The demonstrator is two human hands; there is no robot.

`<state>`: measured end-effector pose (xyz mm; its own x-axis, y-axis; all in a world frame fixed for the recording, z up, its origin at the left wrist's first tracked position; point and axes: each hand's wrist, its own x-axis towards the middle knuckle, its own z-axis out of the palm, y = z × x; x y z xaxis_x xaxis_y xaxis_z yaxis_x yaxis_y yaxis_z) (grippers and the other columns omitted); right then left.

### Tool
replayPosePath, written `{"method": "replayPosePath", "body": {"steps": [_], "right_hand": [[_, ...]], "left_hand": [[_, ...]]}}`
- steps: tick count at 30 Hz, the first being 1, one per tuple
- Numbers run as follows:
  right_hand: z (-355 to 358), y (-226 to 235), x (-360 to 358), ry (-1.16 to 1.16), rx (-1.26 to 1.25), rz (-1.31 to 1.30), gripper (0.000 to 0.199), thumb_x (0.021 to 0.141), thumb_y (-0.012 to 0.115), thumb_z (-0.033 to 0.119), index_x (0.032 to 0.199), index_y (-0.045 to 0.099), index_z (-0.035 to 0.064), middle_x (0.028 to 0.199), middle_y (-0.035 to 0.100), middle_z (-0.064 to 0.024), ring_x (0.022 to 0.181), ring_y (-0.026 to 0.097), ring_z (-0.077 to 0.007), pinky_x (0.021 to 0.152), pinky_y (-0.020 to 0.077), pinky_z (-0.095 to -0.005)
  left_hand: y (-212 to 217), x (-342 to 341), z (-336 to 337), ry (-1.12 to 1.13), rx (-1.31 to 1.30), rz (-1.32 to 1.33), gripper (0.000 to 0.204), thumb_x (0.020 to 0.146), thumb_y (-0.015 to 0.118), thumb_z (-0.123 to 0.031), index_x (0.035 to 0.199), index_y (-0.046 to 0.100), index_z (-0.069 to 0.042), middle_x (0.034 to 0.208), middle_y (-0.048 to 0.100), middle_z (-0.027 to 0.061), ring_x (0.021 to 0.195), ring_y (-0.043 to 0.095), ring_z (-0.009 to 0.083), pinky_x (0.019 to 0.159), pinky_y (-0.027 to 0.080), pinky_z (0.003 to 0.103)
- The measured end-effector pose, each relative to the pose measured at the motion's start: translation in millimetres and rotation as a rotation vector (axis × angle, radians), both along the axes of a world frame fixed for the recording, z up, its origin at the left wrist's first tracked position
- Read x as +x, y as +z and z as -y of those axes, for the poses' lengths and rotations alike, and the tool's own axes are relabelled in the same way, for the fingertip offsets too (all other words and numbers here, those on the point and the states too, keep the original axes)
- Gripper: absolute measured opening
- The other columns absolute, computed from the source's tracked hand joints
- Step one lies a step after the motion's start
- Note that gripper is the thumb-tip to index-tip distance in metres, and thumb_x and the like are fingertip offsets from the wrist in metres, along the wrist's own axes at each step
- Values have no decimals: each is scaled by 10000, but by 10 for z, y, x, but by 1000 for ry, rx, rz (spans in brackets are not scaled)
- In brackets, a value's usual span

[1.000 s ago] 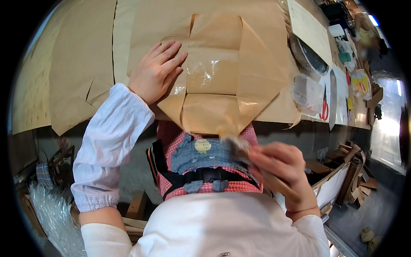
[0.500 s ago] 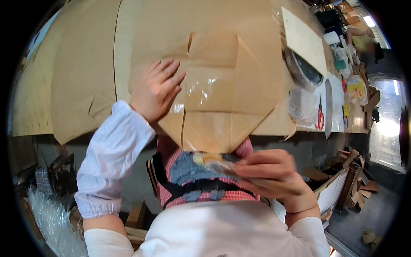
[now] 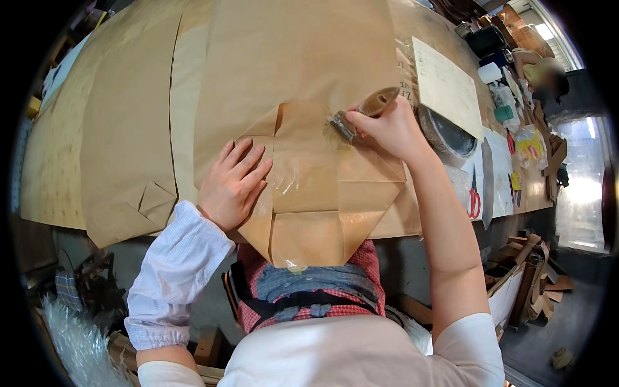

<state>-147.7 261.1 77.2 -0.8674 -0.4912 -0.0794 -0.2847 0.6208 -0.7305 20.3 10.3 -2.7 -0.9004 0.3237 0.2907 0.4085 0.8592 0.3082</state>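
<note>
In front of me a large brown kraft paper bag [image 3: 300,64] lies on the table, its folded end opened out and reaching past the near edge. My left hand [image 3: 235,187] rests flat on the left side of the folds, fingers spread. A flat brush with a brown wooden handle [image 3: 380,100] is gripped in my right hand [image 3: 391,129]. Its bristles meet the paper at the right of the folds, by the upper flap edge. Shiny wet-looking patches show on the folded panels. Whether the bristle tips press down is hard to see.
Another brown paper bag [image 3: 126,116] lies at the left. To the right are a round basin [image 3: 451,142] partly under a cream board [image 3: 445,87], red-handled scissors [image 3: 474,203] and a long grey blade-like strip [image 3: 488,184]. Another person [image 3: 538,74] is at far right.
My right hand has carried the brush from near my lap up and forward onto the paper. The bag and table sit lower in view; my left hand stays on the folds.
</note>
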Motion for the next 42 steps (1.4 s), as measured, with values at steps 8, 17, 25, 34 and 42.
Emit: {"method": "replayPosePath", "body": {"steps": [8,17,25,34,42], "right_hand": [[199,321,250,-169,-438,124,172,828,721,111,944,689,-10,856,692,-63,767,635,-99,660,519,-244],[959,-181,329,49,-284,240,151,792,715,115,823,665,-24,727,674,-76,704,650,-107,622,522,-266],[919,21,329,-21,-188,-195,112,814,705,97,846,689,-10,808,680,-79,717,649,-166,630,528,-306],[-1054,255,734,-15,9,-641,320,797,706,29,1113,663,55,1030,624,-164,845,652,-303,712,539,-331],[-2858,-470,585,196,558,-822,325,792,562,59,1099,669,74,1055,646,-152,967,626,-312,810,523,-386]], "left_hand": [[-25,63,64,53,265,-34,351,777,702,-116,1084,579,0,1186,543,196,1174,481,412,1019,377,500],[-68,27,39,74,316,-41,314,775,730,-151,967,535,3,1046,525,190,1019,512,396,877,443,444],[-61,2,28,50,333,-58,321,784,730,-146,984,530,7,1043,525,184,1010,512,384,865,445,430],[3,92,21,111,287,-67,313,744,712,-85,989,536,-1,1070,520,207,1051,503,411,898,425,456],[-34,69,-29,133,185,-39,283,762,644,-45,1008,515,11,1113,501,233,1143,462,452,964,388,483]]}}
